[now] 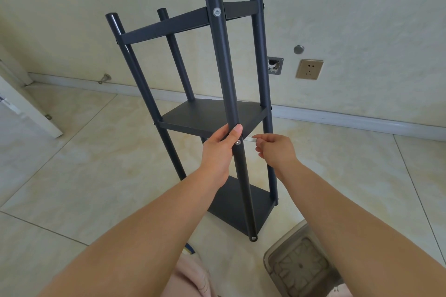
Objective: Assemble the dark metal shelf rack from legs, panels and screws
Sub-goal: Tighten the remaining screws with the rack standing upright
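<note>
Centrally: shelf rack (212, 113), upright; left hand (218, 149) grips near leg (223, 67); right hand (275, 149) pinches hex key (250, 139).

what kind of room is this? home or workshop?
Probably a home interior, not a workshop: glossy beige tile floor, white baseboard along a plain painted wall, a wall socket, and a door stop near the white door. The room's type is unclear; the rack stands on the floor.

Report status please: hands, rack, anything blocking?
Left hand grips near leg. Right hand pinches small pale tool beside screw. Rack upright. Nothing blocking.
</note>
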